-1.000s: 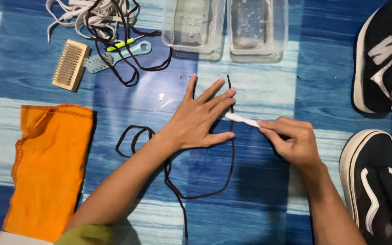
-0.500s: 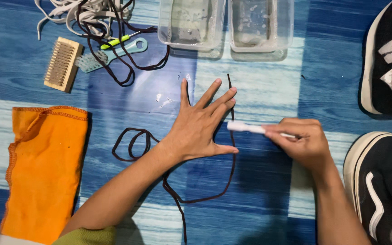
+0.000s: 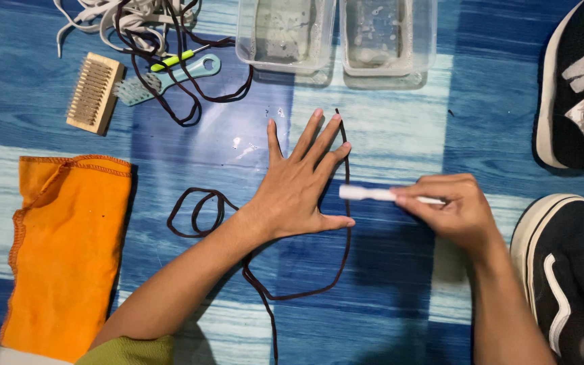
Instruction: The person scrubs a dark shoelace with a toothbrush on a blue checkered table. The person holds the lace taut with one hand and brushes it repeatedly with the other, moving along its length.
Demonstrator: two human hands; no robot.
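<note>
— Head view: what do the hands have?

— The left hand lies flat and spread, holding nothing, pressing a dark shoelace onto the blue checked mat. The right hand pinches a small white brush, its head touching the lace just beside the left fingertips.

— How does the lace handle?

— Light, limp and thin, I judge; it slides and curls unless pinned, so a flat palm near the worked spot suits it better than a pinch. It runs up along the fingers, then loops back under the wrist.

— And against the earlier picture?

— The brush sits lower on the lace now, nearer the thumb; the left hand stays planted. The orange cloth, wooden brush, two clear tubs and black shoes keep their places on the mat.
</note>
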